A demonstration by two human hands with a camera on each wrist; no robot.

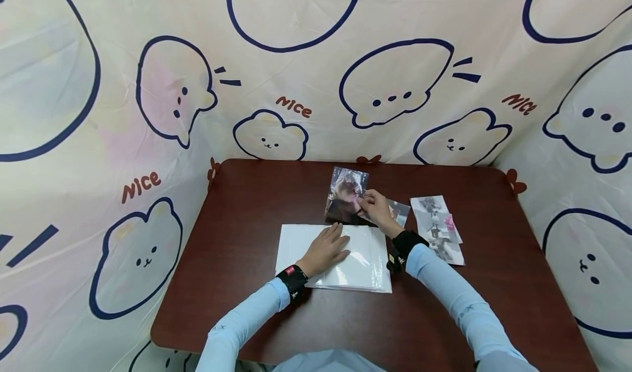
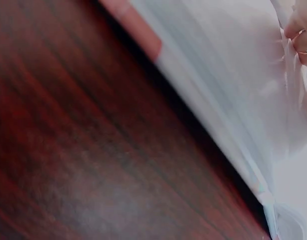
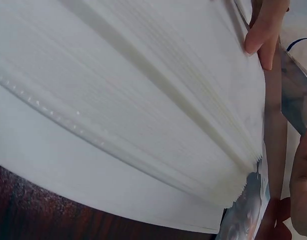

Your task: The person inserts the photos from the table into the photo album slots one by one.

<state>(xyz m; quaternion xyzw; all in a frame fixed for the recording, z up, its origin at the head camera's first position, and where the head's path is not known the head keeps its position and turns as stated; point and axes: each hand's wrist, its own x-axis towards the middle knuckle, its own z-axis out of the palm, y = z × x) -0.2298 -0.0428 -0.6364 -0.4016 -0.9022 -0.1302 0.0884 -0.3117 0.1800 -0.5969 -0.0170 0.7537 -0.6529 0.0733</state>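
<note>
A white album with clear, glossy pages [image 1: 365, 262] lies on the table, also filling much of the right wrist view as a stack of page edges [image 3: 143, 100]. My left hand [image 1: 326, 251] rests on it with fingers extended; its fingers [image 2: 301, 42] touch the page's far edge in the left wrist view. Just beyond the album, my right hand [image 1: 377, 210] pinches the right side of a glossy picture [image 1: 345, 188] between thumb and fingers. The right wrist view shows this hand [image 3: 302, 185] at the picture's corner [image 3: 296, 90]. Another picture [image 1: 399, 211] lies partly under my right hand.
Overlapping pale pictures [image 1: 434, 224], one with a pink spot, lie to the right of the album. The brown table [image 1: 237, 207] has rounded corners, and a patterned cloth [image 1: 321, 136] hangs behind and beside it.
</note>
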